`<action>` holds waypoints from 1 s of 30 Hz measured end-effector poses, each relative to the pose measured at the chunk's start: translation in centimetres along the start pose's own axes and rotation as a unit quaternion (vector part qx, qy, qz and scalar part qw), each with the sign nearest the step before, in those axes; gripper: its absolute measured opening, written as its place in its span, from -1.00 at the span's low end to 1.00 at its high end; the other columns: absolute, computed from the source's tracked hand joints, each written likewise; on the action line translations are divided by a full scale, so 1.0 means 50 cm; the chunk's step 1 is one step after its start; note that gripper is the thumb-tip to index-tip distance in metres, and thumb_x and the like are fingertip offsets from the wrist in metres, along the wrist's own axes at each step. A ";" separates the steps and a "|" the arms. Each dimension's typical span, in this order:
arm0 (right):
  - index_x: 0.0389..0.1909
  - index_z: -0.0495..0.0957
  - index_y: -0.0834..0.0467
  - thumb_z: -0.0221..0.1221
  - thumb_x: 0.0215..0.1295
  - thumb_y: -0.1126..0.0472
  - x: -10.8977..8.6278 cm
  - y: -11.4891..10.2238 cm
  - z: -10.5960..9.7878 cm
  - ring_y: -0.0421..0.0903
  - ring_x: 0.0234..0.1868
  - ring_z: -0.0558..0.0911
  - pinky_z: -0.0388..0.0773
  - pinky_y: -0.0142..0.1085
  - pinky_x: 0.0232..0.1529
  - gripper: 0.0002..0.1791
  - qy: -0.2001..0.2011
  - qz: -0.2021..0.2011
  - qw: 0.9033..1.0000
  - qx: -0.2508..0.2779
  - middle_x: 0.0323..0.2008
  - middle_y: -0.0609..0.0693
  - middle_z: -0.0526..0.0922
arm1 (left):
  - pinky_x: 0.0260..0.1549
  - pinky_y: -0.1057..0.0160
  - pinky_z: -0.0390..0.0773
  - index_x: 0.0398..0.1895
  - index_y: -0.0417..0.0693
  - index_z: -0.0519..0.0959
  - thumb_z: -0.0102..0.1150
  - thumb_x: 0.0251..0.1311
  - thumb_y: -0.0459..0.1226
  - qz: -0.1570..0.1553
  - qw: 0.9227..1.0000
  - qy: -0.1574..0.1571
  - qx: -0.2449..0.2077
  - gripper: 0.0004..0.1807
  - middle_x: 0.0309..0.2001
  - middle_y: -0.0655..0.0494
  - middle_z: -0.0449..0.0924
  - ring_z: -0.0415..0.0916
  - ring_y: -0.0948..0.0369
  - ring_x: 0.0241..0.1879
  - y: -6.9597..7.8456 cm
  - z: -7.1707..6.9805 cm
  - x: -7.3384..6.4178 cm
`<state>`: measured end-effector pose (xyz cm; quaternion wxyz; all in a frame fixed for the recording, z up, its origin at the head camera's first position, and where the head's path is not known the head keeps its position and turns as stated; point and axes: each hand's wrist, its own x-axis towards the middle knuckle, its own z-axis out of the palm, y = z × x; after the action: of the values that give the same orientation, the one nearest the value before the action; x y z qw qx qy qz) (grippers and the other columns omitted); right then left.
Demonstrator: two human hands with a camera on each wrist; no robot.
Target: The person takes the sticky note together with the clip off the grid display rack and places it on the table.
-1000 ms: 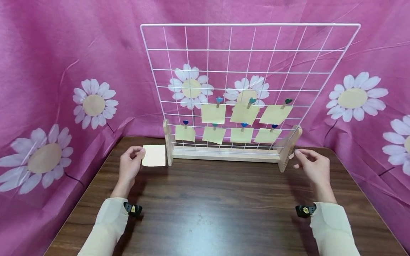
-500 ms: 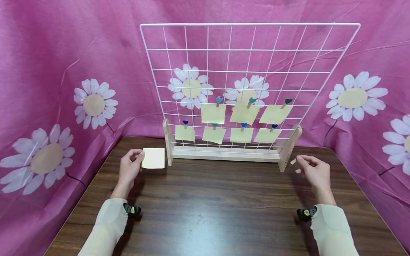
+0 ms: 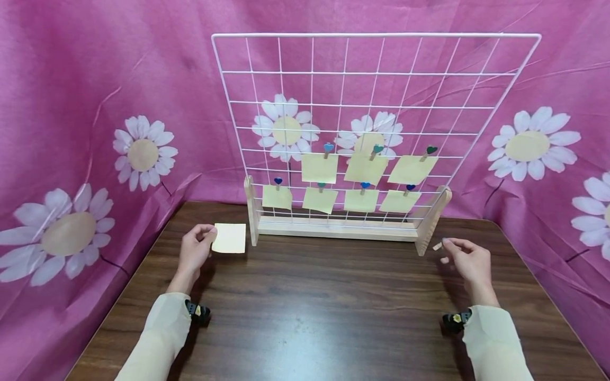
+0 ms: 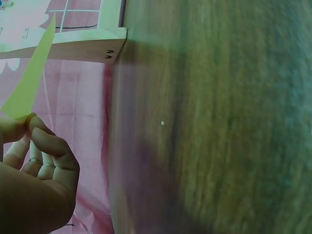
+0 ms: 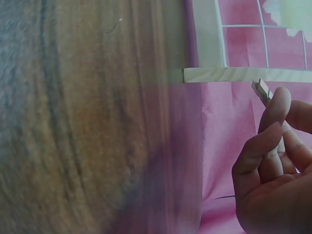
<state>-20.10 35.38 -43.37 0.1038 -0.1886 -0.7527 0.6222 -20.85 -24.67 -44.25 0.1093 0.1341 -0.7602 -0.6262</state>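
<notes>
My left hand (image 3: 194, 253) pinches a pale yellow sticky note (image 3: 230, 238) by its left edge, just left of the rack's wooden foot. In the left wrist view the note (image 4: 36, 73) appears side-on, between thumb and index finger. Beyond the rack's other end, my right hand (image 3: 472, 264) pinches a small wooden clothespin (image 3: 437, 246). Its tip (image 5: 262, 90) sticks out past the fingertips in the right wrist view; the rest is hidden. Between the hands stands a white wire grid (image 3: 376, 35) on a wooden base (image 3: 333, 231).
Two rows of yellow notes (image 3: 319, 168) hang on the grid's lower half, each under a clothespin with a blue or green heart (image 3: 329, 147). The rack stands near the back of the dark wooden table (image 3: 305, 307). A pink daisy-print cloth (image 3: 190, 84) surrounds it.
Both hands have sunk slightly toward the table, the note and clothespin with them. More of the clothespin shows than a second ago. The view has shifted a little.
</notes>
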 end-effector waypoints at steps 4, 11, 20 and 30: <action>-0.46 0.66 -0.23 0.24 0.42 0.17 0.002 0.005 0.000 -0.30 -0.66 0.64 0.53 -0.44 -0.68 -0.74 -0.002 0.011 1.000 -0.004 -0.57 -0.35 0.67 | -0.67 0.44 0.37 0.05 -0.36 0.53 0.13 0.44 -0.29 -0.003 1.000 -0.005 0.002 -0.71 -0.48 0.26 0.46 0.27 0.37 -0.64 -0.004 -0.002 0.001; -0.51 0.64 -0.26 0.20 0.45 0.17 0.005 0.022 -0.003 -0.33 -0.65 0.63 0.50 -0.48 -0.68 -0.67 -0.005 0.030 1.000 -0.008 -0.60 -0.36 0.66 | -0.67 0.44 0.33 0.04 -0.35 0.52 0.12 0.45 -0.28 -0.012 0.999 -0.023 0.029 -0.72 -0.43 0.25 0.45 0.27 0.39 -0.60 -0.017 -0.010 0.009; -0.48 0.65 -0.25 0.19 0.47 0.10 0.013 0.044 -0.014 -0.34 -0.61 0.64 0.53 -0.47 -0.64 -0.72 -0.023 0.059 0.998 -0.020 -0.57 -0.36 0.67 | -0.62 0.41 0.39 0.08 -0.32 0.51 0.13 0.46 -0.23 -0.031 0.996 -0.051 0.065 -0.68 -0.40 0.27 0.48 0.33 0.35 -0.49 -0.027 -0.016 0.011; -0.38 0.64 -0.19 0.17 0.49 0.07 0.012 0.055 -0.022 -0.34 -0.57 0.65 0.57 -0.46 -0.56 -0.80 -0.045 0.074 0.996 -0.032 -0.53 -0.35 0.69 | -0.62 0.41 0.38 0.07 -0.33 0.51 0.12 0.46 -0.24 -0.049 0.995 -0.063 0.067 -0.69 -0.41 0.28 0.48 0.33 0.35 -0.53 -0.033 -0.019 0.014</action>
<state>-19.81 37.02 -45.87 0.0180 -0.2188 -0.7602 0.6115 -21.08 -26.09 -45.70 0.0211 0.1382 -0.7984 -0.5856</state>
